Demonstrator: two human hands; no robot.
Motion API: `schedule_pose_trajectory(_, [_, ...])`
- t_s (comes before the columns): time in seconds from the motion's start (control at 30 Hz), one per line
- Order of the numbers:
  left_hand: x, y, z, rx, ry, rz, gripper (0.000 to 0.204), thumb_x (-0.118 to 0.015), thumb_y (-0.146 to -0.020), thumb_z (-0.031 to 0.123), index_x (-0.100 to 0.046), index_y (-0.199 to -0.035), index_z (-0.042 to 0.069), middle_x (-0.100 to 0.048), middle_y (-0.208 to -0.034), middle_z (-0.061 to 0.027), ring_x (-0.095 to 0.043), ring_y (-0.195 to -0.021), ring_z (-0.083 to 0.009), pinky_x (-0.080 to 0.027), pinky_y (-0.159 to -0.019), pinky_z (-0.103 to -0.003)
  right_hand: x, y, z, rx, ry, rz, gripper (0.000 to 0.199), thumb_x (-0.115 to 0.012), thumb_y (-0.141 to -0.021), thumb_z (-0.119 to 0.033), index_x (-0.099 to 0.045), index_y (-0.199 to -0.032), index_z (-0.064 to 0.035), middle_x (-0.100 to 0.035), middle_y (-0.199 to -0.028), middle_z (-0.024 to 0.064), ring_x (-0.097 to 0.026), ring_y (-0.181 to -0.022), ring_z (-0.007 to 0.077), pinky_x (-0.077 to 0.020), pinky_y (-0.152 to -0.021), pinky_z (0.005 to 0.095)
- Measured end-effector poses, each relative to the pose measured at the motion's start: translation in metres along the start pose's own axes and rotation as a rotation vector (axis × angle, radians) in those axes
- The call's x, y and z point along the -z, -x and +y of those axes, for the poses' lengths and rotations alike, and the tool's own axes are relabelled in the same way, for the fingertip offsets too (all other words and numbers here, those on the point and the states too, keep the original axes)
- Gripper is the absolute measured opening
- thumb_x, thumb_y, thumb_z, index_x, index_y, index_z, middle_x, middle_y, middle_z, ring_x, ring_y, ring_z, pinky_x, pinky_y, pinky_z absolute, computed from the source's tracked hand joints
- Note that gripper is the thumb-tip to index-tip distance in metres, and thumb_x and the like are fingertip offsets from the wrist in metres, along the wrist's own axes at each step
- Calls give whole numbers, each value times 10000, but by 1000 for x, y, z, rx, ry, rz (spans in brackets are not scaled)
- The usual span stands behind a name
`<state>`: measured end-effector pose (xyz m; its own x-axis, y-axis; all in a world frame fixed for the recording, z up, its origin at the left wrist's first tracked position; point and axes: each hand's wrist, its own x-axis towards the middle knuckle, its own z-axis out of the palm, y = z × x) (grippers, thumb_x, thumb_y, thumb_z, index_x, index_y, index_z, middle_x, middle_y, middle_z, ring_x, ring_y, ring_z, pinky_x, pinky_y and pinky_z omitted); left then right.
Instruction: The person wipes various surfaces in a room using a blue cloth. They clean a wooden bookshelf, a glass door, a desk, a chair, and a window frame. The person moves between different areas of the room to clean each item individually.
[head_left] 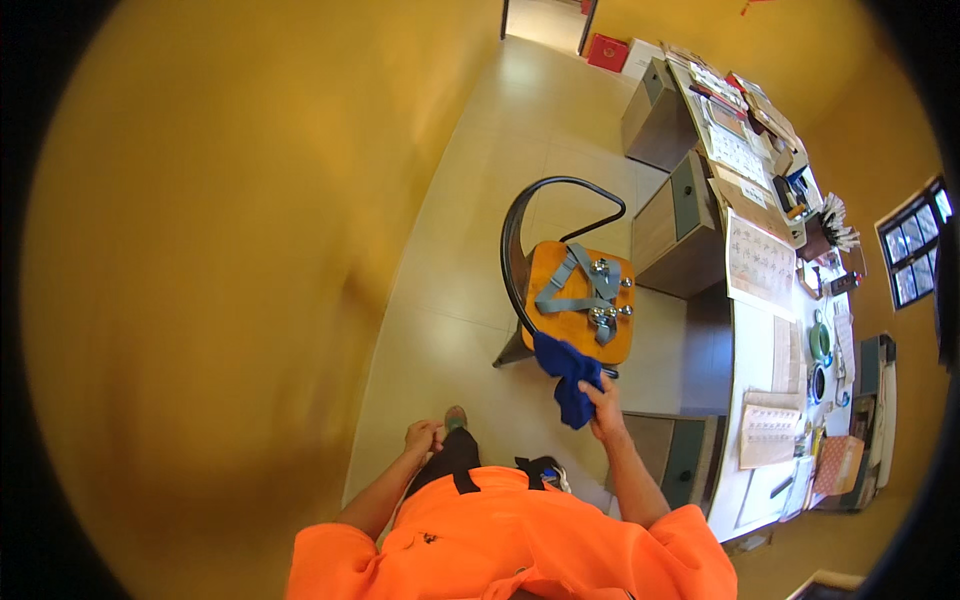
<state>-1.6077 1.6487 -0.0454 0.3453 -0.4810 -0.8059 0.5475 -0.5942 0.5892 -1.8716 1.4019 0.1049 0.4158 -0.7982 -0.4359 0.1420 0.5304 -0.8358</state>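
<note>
- Gripping the dark-blue fabric cloth (570, 385), the right hand (603, 402) was closed.
- The left hand (424, 437) was curled; any hold was indeterminable.
- The cloth was at the near side of the black-framed, orange-brown wooden chair (566, 326).

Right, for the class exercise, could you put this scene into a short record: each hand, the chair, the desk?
Right hand: grips blue cloth
Left hand: half curled near left leg; grip unclear
Chair: black frame, wooden seat
On seat: grey straps, shiny metal balls
Desk: right of chair; holds papers, green pot
</note>
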Motion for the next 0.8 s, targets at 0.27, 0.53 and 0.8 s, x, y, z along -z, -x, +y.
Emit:
schedule_pose_trajectory(0.27, [61, -47, 109, 22, 5, 35, 261, -429, -902, 77, -592, -1070, -37, -571, -641, -72, -558, -497, -174, -504, -482, -311, -86, -109, -13, 441, 491, 174, 352, -691, -777, -90, -584, -1101, -1, -599, -917, 57, -551, -855, 155, -443, -801, 286])
schedule_pose_trajectory(0.53, [50, -179, 222, 100, -74, -84, 268, -458, -902, 111, -574, -1099, -28, -611, -700, -103, -613, -557, -220, -519, -521, -333, -128, -212, -4, 389, 793, 233, 571, -732, -757, -252, -544, -1213, 36, -519, -1272, 258, -521, -1166, 361, -430, -937, 388])
schedule_pose_trajectory(0.8, [45, -278, 396, 114, -497, -97, 301, -495, -898, 166, -567, -1129, -13, -623, -736, -116, -623, -583, -211, -523, -560, -334, -163, -285, -34, 423, 884, 433, 541, -713, -755, -287, -564, -1216, -44, -530, -1260, 214, -535, -1119, 369, -450, -918, 405])
